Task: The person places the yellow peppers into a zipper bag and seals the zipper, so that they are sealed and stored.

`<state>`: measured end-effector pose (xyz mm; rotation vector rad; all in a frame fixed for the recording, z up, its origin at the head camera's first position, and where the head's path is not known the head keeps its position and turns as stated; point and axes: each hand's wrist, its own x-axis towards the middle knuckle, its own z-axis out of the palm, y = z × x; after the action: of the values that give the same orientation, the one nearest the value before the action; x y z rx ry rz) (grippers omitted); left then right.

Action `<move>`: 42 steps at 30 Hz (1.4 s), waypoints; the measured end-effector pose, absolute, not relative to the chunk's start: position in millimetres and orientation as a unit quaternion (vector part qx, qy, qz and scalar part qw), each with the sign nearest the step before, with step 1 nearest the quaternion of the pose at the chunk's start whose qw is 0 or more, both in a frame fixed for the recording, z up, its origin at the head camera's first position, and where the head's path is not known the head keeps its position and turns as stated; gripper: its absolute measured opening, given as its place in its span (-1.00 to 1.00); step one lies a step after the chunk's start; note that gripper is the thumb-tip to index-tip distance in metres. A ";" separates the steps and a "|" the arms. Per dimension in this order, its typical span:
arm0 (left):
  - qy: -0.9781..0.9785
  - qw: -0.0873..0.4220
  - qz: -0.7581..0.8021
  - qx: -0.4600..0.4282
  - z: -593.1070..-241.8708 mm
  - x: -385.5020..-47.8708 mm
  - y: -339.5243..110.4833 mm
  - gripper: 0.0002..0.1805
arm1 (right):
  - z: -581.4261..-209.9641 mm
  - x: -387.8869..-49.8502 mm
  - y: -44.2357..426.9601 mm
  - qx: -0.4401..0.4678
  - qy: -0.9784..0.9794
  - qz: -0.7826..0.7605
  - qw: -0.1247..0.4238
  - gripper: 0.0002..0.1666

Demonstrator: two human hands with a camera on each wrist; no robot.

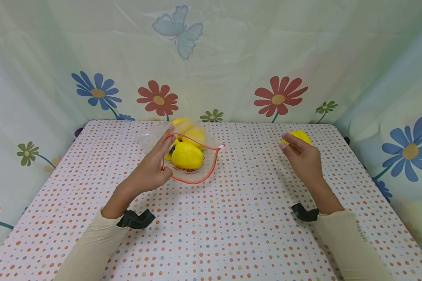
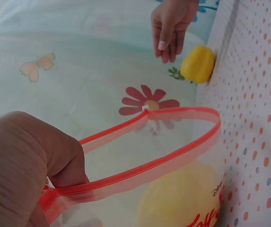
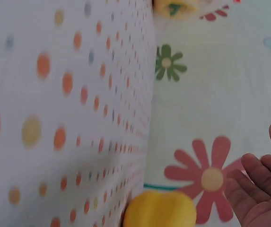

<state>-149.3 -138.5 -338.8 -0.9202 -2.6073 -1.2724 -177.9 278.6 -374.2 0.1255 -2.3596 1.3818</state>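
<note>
My left hand (image 1: 149, 168) holds the rim of a clear plastic zip bag (image 1: 197, 181) with a red edge and red print. The bag's mouth gapes toward me. Inside it sit a yellow bell pepper (image 1: 187, 155) and more yellow shapes (image 1: 196, 134) seen partly through the plastic. In the left wrist view the thumb and fingers bend round the red rim (image 2: 140, 170). Over at the right, my right hand (image 1: 304, 158) hovers in front of another yellow bell pepper (image 1: 301, 136). The right wrist view shows that pepper (image 3: 161, 210) apart from the hand (image 3: 263, 189), whose fingers are extended and hold nothing.
A white cloth with coloured dots covers the table (image 1: 232, 226). Behind it and along both sides hangs a curtain (image 1: 225, 58) printed with flowers and a butterfly. A white zip slider (image 1: 221, 146) sits at the bag's right corner.
</note>
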 end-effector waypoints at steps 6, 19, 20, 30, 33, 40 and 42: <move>-0.860 0.050 -0.411 -0.298 -338.2 -148.9 -138.3 0.01 | -386.1 -192.7 310.3 0.004 -0.840 0.480 0.253 -0.44; -0.862 0.044 -0.408 -0.299 -339.3 -149.4 -138.4 0.00 | -449.6 -230.4 376.0 -0.127 -0.887 0.431 0.106 0.14; -0.862 0.044 -0.408 -0.298 -339.4 -149.4 -138.3 0.00 | -450.9 -230.9 376.3 -0.124 -0.888 0.432 0.101 0.17; -0.866 0.052 -0.398 -0.297 -340.3 -150.1 -137.8 0.01 | -436.9 -227.9 364.5 -0.156 -0.885 0.435 0.059 0.11; -0.867 0.053 -0.397 -0.297 -340.7 -150.1 -138.0 0.00 | -424.2 -223.6 356.0 -0.181 -0.879 0.439 0.050 0.06; -0.866 0.048 -0.402 -0.293 -340.8 -150.0 -138.0 0.02 | -420.0 -223.8 350.2 -0.191 -0.880 0.433 0.042 0.03; -0.866 0.047 -0.402 -0.293 -340.8 -149.9 -138.1 0.02 | -425.4 -227.4 351.6 -0.180 -0.881 0.435 0.045 0.03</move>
<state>-149.9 -138.1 -340.8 -0.8931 -2.6435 -1.2253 -227.4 351.6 -425.4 -0.5495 -2.6915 1.3301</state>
